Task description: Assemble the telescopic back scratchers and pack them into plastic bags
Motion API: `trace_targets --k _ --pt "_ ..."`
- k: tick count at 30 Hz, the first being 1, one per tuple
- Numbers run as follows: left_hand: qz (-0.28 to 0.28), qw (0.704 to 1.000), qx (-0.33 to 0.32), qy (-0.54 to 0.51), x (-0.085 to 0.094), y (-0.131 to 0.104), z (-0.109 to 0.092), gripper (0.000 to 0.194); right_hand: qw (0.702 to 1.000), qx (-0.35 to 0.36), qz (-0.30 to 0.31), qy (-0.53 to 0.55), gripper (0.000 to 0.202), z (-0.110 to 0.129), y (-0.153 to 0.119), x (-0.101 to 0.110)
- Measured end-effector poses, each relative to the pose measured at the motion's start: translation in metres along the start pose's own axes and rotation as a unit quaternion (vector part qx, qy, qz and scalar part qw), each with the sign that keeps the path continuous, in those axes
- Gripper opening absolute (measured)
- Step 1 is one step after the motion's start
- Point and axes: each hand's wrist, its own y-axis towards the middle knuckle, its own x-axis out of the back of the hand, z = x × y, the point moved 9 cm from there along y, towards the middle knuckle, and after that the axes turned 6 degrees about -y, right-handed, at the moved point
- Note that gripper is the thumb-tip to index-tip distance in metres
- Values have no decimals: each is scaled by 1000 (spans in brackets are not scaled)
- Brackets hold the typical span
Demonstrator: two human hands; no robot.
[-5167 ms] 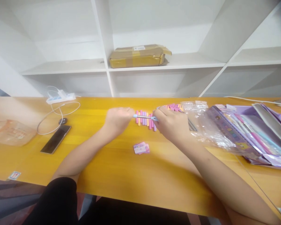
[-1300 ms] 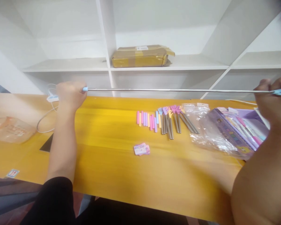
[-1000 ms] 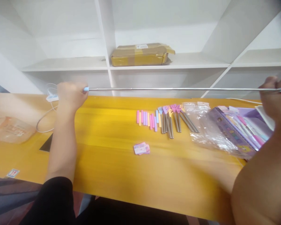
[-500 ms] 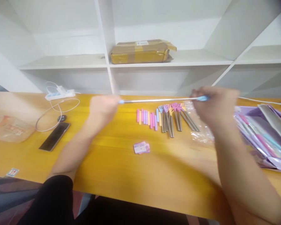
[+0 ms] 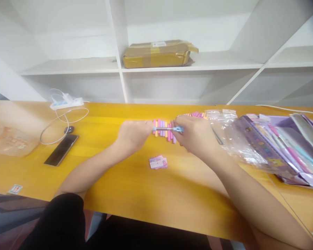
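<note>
A telescopic back scratcher [image 5: 165, 128] with a metal shaft and light blue ends is held level between both hands, its shaft short. My left hand [image 5: 135, 137] is closed around its left end, and my right hand [image 5: 197, 133] grips the blue claw end. Just behind the hands lies a row of pink, yellow and purple handle sleeves [image 5: 162, 126], partly covered by my fingers. More back scratchers [image 5: 197, 114] with colourful claw heads lie beyond my right hand, which hides most of them. Nearer to me is a small stack of printed cards [image 5: 158, 162].
Right of my hands are clear plastic bags [image 5: 233, 139] and a purple box [image 5: 266, 146] with wrapped items. At left lie a phone [image 5: 61, 150], a black mouse [image 5: 69, 129], a power strip [image 5: 67, 103] and an orange-white bag [image 5: 13, 141]. A taped carton [image 5: 156, 55] sits on the shelf.
My hands have come together, and the back scratcher's long thin shaft has been pushed in to a short length. Both hands still grip its ends.
</note>
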Motion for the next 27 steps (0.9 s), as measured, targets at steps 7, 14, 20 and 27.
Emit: trace_targets --k 7,14,20,27 --pt "-19 1000 -12 6 5 -1 -1 22 1000 19 -10 -10 15 6 0 1" --pt "-65 997 -37 15 11 -2 -4 20 998 39 -38 -24 14 6 0 5" --pt "-193 975 -97 47 39 -10 -8 36 992 75 -83 -57 18 15 -7 9" --pt "-342 913 -188 115 68 -28 -18 38 954 123 -226 -155 29 38 -21 35"
